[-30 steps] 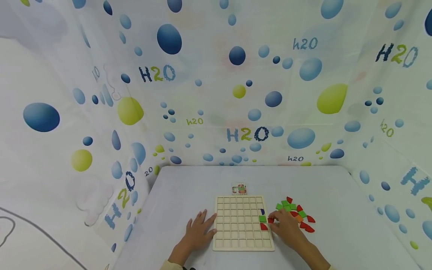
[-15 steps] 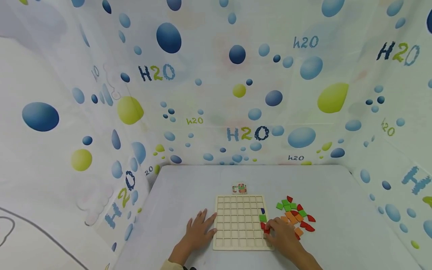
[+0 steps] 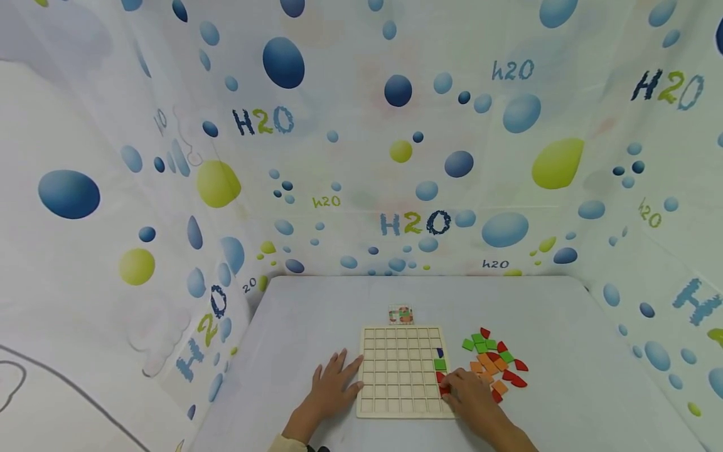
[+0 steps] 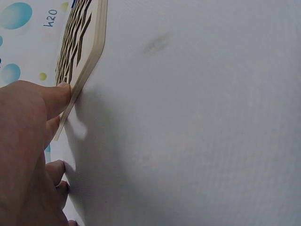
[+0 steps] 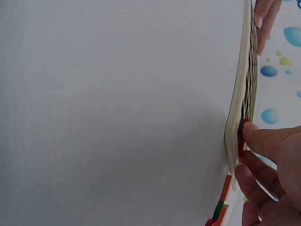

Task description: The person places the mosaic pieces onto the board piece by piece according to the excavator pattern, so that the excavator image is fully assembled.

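A pale wooden grid board (image 3: 395, 380) lies on the table. My right hand (image 3: 473, 395) pinches a red tile (image 5: 242, 140) between thumb and fingers, down at a cell in the board's right column. Above it in that column sit another red tile (image 3: 440, 377), a green square tile (image 3: 440, 365) and a small dark blue piece (image 3: 440, 353). My left hand (image 3: 334, 386) rests spread on the table, thumb and forefinger touching the board's left edge. In the left wrist view its thumb (image 4: 59, 99) lies against the board's side.
Right of the board lies a loose group of green tiles (image 3: 479, 339), orange tiles (image 3: 486, 363) and red tiles (image 3: 515, 379), some partly hidden behind my right hand. A small patterned card (image 3: 401, 314) lies beyond the board's far edge. A printed curtain (image 3: 361, 157) surrounds the white table (image 3: 305, 320).
My right hand has brought the red tile from beside the board's right edge to the right column, below the other red tile. Orange tiles have come into view. The left hand stays put.
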`<control>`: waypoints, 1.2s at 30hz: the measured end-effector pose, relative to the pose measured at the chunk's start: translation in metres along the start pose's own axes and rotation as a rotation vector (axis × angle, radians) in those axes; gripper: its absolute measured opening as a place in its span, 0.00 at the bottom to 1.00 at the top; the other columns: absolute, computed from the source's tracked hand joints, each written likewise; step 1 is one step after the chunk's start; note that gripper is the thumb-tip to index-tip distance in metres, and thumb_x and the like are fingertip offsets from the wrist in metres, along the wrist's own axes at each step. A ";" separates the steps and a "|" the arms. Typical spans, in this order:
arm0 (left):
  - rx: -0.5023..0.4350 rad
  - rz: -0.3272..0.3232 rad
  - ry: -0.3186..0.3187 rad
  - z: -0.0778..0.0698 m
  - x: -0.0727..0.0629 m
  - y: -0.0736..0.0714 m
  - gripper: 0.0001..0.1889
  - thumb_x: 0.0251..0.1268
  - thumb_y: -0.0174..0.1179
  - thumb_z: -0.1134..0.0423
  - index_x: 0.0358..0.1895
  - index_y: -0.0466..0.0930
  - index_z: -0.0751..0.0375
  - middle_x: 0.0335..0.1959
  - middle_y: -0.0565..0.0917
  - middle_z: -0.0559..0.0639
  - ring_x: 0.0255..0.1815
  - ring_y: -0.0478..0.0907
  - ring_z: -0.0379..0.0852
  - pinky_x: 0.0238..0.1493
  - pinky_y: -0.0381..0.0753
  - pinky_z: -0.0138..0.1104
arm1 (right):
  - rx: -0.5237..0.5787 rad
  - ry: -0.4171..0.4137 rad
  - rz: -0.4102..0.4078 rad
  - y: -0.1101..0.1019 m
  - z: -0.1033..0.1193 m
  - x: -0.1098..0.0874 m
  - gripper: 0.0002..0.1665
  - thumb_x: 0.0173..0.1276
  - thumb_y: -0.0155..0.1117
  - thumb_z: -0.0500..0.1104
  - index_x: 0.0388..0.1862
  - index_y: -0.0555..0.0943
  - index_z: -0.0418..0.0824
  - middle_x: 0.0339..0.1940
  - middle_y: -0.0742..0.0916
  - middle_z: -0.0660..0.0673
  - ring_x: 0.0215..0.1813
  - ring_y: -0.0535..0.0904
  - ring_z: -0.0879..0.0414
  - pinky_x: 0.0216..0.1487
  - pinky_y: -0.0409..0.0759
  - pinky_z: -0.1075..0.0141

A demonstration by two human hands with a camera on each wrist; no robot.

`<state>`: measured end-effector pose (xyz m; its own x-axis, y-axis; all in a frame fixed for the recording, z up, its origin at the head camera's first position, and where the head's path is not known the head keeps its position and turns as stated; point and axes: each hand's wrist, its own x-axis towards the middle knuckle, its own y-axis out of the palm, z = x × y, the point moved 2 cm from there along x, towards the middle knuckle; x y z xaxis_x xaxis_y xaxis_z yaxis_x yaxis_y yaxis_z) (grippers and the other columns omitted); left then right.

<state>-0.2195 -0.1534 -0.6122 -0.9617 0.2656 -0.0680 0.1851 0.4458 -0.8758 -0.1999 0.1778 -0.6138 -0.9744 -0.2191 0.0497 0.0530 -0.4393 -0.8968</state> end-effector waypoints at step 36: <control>0.003 -0.002 0.009 0.002 0.002 0.002 0.31 0.79 0.57 0.45 0.80 0.69 0.48 0.84 0.59 0.67 0.84 0.53 0.71 0.76 0.45 0.75 | 0.076 -0.147 -0.020 -0.007 -0.003 -0.002 0.14 0.66 0.76 0.33 0.36 0.84 0.53 0.39 0.80 0.58 0.41 0.74 0.65 0.45 0.84 0.67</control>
<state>-0.2212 -0.1539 -0.6156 -0.9601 0.2728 -0.0618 0.1826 0.4437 -0.8774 -0.1987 0.1835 -0.6091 -0.9332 -0.3325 0.1366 0.0553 -0.5081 -0.8595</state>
